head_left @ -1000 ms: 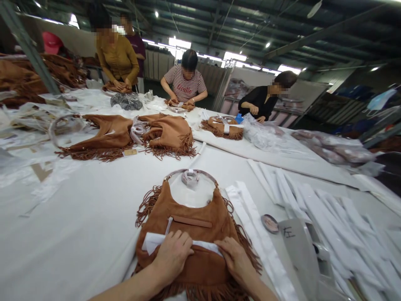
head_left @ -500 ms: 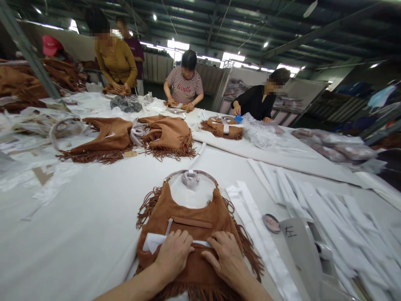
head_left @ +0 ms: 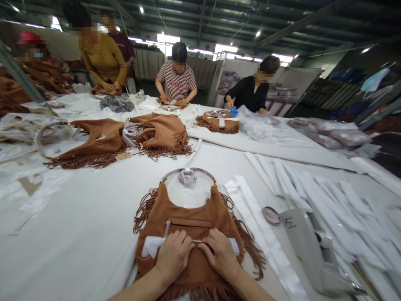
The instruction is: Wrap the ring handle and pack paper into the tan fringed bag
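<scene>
A brown suede handbag (head_left: 184,209) with fringed sides lies flat in front of me, its wrapped handle pointing away. Across its middle runs a strip of white paper (head_left: 152,246), partly covered by a fold of the suede. My left hand (head_left: 176,254) presses on that fold with bent fingers pinching its edge. Close beside it, my right hand (head_left: 219,254) grips the same edge, thumb toward the left hand. A coiled, wrapped strap (head_left: 187,177) lies inside the handle's loop. Above my hands is a zip pocket (head_left: 190,223) with its pull hanging down.
White strips (head_left: 332,209) are spread at the right, beside a grey tape dispenser (head_left: 305,246) and a small round dish (head_left: 271,216). Two more fringed bags (head_left: 98,140) lie further left. Several co-workers (head_left: 177,79) stand across the table, near clear plastic bags (head_left: 257,123).
My right hand has moved left, closer to my left hand, uncovering white paper on its right. The fingers have curled in on the fold. The view has shifted slightly.
</scene>
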A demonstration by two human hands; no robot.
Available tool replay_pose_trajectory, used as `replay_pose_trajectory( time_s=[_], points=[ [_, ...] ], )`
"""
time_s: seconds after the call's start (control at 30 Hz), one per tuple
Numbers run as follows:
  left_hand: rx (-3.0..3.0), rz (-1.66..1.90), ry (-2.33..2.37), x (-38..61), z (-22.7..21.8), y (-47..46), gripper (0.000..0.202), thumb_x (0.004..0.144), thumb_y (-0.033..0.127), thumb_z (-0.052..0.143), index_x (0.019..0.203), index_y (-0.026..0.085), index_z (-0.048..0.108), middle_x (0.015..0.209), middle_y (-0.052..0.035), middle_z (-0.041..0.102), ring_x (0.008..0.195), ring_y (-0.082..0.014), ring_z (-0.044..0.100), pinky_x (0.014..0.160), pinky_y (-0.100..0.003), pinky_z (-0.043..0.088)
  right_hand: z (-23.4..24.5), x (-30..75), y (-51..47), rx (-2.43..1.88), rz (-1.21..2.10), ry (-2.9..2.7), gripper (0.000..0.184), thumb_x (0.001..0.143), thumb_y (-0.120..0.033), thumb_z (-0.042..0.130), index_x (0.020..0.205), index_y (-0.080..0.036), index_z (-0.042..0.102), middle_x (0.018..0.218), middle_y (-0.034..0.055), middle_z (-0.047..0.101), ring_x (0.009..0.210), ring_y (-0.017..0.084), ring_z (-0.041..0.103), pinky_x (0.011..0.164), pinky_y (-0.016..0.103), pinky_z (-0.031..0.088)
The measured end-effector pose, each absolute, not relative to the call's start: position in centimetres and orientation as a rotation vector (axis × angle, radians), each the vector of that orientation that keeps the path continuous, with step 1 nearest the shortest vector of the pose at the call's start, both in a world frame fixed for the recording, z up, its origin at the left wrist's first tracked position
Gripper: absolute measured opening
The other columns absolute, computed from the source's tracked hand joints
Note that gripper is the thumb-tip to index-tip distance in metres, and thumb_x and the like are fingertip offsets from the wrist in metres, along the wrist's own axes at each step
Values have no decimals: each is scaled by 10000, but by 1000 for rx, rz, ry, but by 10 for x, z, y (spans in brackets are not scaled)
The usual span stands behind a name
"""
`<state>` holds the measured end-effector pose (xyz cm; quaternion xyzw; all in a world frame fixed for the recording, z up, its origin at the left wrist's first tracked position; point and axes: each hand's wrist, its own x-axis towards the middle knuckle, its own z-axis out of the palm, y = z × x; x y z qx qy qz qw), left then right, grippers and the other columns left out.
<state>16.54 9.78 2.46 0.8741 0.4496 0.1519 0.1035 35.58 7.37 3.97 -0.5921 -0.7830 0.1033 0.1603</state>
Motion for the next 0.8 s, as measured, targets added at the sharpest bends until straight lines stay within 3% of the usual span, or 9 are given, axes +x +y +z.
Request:
replay_pose_trajectory(
  time_s=[0.37, 0.47, 0.57, 0.8],
  points=[
    [2617, 454, 1385, 167, 32, 100, 182, 909, 264, 420, 830, 235, 581, 846, -18, 544, 820, -203, 480, 724, -353, 376, 48, 353, 78, -1651, 348, -2147, 239, 898, -355, 475, 778, -209, 622, 788, 44, 594, 790, 189, 555, 695, 313, 442],
    [2585, 462, 1395, 168, 31, 101, 156, 901, 262, 435, 852, 239, 581, 861, -16, 549, 819, -204, 482, 711, -354, 385, 61, 351, 110, -1742, 397, -1971, 177, 880, -316, 484, 915, -203, 616, 856, 53, 637, 835, 202, 583, 784, 339, 453],
    [2553, 492, 1392, 168, 31, 101, 145, 892, 273, 457, 840, 232, 587, 865, -15, 549, 831, -202, 484, 727, -359, 394, 68, 350, 162, -1907, 421, -1792, 246, 827, -312, 540, 1012, -161, 600, 854, 62, 660, 812, 205, 611, 791, 330, 459],
    [2510, 568, 1429, 170, 26, 103, 121, 873, 289, 498, 794, 242, 577, 835, -5, 541, 806, -204, 472, 696, -349, 397, 44, 339, 258, -2089, 492, -1704, 340, 698, -376, 666, 926, -126, 642, 788, 88, 668, 771, 237, 623, 696, 321, 438]
  ],
)
